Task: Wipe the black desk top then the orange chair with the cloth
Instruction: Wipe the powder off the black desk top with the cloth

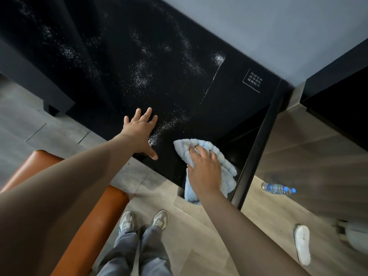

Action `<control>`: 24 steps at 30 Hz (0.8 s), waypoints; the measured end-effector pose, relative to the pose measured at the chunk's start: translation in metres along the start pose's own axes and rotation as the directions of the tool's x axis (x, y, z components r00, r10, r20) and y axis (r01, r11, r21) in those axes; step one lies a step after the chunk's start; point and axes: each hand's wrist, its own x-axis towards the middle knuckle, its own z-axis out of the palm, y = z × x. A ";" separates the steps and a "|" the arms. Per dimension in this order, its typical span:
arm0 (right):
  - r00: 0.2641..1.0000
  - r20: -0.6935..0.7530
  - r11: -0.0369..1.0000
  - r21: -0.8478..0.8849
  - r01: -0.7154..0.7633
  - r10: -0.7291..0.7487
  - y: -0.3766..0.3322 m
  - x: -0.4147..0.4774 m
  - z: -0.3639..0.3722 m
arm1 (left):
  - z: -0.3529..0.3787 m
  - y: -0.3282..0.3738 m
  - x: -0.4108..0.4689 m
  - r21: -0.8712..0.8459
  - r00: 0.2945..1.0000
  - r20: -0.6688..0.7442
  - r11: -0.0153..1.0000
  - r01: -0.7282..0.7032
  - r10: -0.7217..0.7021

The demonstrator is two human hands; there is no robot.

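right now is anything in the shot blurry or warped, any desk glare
Head view: wide-angle warp stretches the frame's edges; white slipper at lower right is smeared; black desk top shows no glare, only white specks; right hand and cloth are sharp.

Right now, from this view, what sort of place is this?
Probably a hotel room or a similar rented room, though I cannot be sure: the black desk top carries a small printed notice, an orange chair stands beside it, and a white slipper lies on the floor.

We see a plastic water bottle [278, 189] lying on the wooden floor [199, 226] at right, a white slipper [302, 244] nearer.
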 end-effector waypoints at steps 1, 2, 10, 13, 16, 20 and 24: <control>1.000 0.003 1.000 0.002 -0.003 0.003 -0.002 -0.003 0.000 | -0.001 0.001 0.000 0.005 1.000 -0.001 1.000 -0.002 0.002; 1.000 0.009 1.000 0.004 -0.004 0.004 -0.003 -0.007 0.001 | -0.002 0.001 -0.001 0.011 1.000 -0.003 1.000 -0.002 0.002; 0.999 0.043 0.999 0.036 -0.001 0.000 -0.019 -0.046 0.009 | -0.006 0.003 -0.005 0.023 1.000 0.001 1.000 -0.010 0.010; 0.999 0.042 0.998 0.068 -0.010 0.007 -0.024 -0.061 0.011 | -0.006 0.003 -0.006 0.027 1.000 0.002 1.000 -0.002 0.002; 0.998 0.061 0.996 0.082 -0.021 0.016 -0.028 -0.070 0.013 | -0.006 0.002 -0.006 0.026 1.000 0.005 1.000 -0.004 0.004; 0.997 0.077 0.994 0.107 -0.021 0.013 -0.030 -0.072 0.012 | -0.005 0.001 -0.006 0.018 1.000 -0.003 1.000 -0.007 0.007; 0.995 0.101 0.993 0.119 -0.016 0.004 -0.032 -0.078 0.010 | -0.005 0.001 -0.006 0.015 1.000 0.002 1.000 -0.010 0.010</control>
